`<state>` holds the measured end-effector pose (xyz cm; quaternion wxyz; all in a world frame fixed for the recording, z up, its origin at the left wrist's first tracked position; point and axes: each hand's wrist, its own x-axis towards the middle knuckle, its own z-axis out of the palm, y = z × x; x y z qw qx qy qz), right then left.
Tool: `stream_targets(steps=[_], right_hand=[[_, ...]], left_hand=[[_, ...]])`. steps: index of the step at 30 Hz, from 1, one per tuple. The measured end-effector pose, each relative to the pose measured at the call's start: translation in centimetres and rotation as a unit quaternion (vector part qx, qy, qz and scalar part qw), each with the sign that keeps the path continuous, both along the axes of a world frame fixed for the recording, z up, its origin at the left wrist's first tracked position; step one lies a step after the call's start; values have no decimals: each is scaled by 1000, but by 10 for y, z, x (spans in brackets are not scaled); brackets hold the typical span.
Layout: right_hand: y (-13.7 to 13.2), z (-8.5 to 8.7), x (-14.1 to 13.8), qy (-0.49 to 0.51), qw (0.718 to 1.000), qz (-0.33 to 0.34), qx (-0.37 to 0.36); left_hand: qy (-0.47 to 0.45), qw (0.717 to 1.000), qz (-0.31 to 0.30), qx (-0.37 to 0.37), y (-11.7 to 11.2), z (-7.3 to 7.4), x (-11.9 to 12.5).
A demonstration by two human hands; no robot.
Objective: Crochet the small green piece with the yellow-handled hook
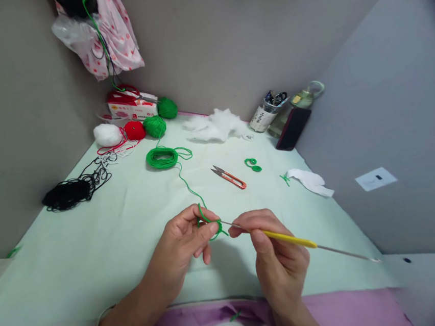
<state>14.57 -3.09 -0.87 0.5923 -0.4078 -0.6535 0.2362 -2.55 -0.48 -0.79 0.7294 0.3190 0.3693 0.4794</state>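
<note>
Lower center: left hand (182, 240) pinches green yarn (220, 227), right hand (280, 257) grips yellow-handled hook (291, 238); upper-left box (134, 110) (print too small).

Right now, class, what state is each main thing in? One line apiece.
Left hand, closed on the green stitching
Right hand, closed on the yellow-handled hook
Orange snips, lying with blades apart
Green coil, wound, one strand trailing out
Black yarn, partly loose and tangled
White stuffing, fluffed up
Phone, leaning, screen dark
Red ball, wound, strands loose
</note>
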Motion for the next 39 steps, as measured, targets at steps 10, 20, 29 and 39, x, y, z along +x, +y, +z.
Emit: stream_targets(steps=[10, 20, 29, 39], right_hand=[[-11, -10, 1, -164, 981, -47, 93], [1, -6, 0, 23, 999, -24, -6], [3, -7, 0, 38, 999, -25, -14], [5, -11, -2, 136, 987, 22, -82]], left_hand=[[10, 1000, 15, -10, -5, 0, 10], [-31, 999, -14, -24, -2, 2, 7], [-27, 999, -29, -19, -2, 0, 7], [-26, 999, -26, -15, -3, -3, 7]])
